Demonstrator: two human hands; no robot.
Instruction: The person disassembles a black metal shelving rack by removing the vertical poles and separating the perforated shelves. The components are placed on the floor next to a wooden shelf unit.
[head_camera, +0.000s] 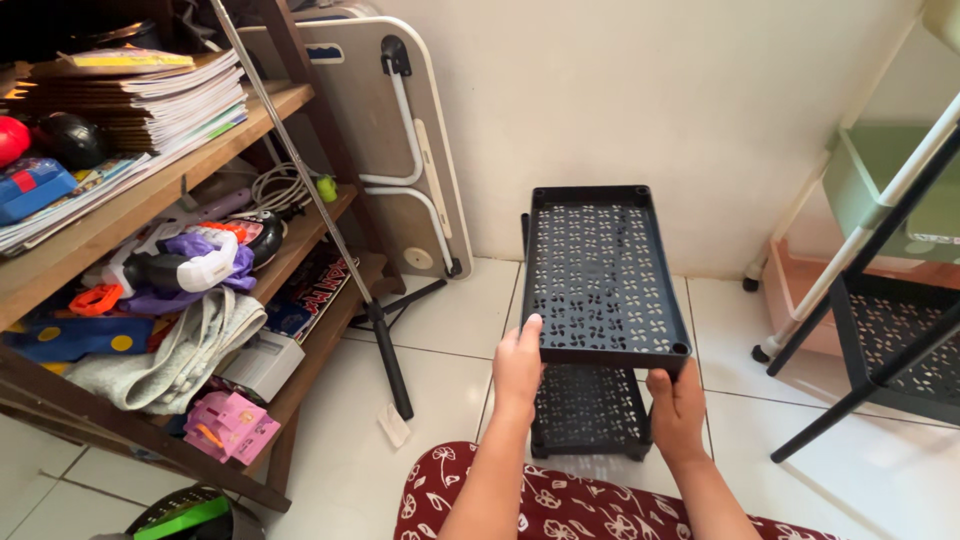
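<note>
A dark perforated plastic shelf tray (600, 270) is held level above the floor, its far end toward the wall. My left hand (517, 368) grips its near left corner and my right hand (676, 405) grips its near right corner. Directly underneath, a second matching dark tray (588, 410) sits on the white tiled floor, partly hidden by the upper one. My lap in red flowered cloth (560, 505) fills the bottom edge.
A wooden shelf unit (150, 190) on the left is packed with books, toys, cables and cloth. A folded lap table (400, 140) leans on the wall, with a tripod pole (340, 250) before it. At right stand a white-framed rack (880, 190) and a dark-framed rack (890, 340).
</note>
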